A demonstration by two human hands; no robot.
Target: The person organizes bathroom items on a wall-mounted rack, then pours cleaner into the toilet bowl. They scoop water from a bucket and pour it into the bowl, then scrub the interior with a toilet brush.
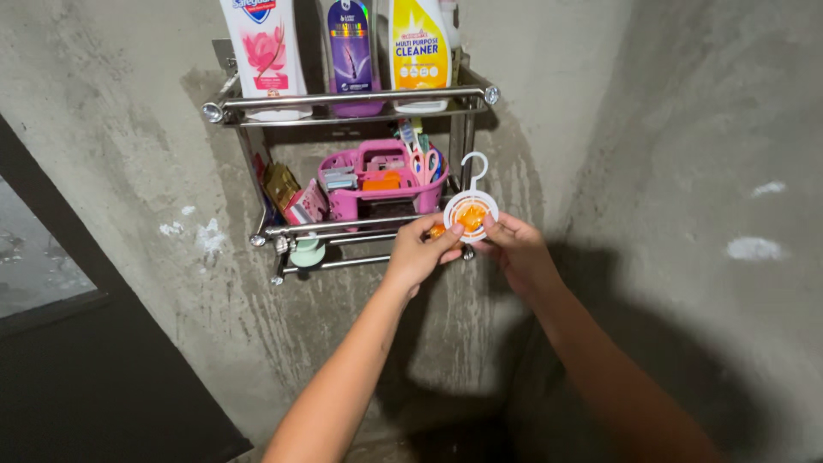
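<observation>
Both hands meet just below the right front corner of a two-tier metal wall shelf (343, 99), which is fixed to a rough grey concrete wall. Between them is a round white hanging freshener (470, 213) with an orange centre and a white hook on top; the hook rises beside the shelf's right upright post, and I cannot tell whether it catches on anything. The left hand (417, 250) comes up from below and its fingers (446, 231) are closed on the disc's lower left edge, thumb and forefinger pinching a small orange part there. The right hand (516, 249) approaches from the right, and its fingers (501, 221) are closed on the disc's right rim, thumb at the lower edge, so the disc sits held between the two sets of fingertips, its face turned toward the camera. On the lower tier, just left of the disc, stands a pink plastic caddy (381, 193) holding scissors and small items, with sachets at the lower tier's left end. A pale green round thing (307, 252) hangs under the lower rail. On the upper tier stand a white bottle with a pink flower (264, 47), a purple bottle (351, 51) and a yellow cleaner bottle (418, 47).
</observation>
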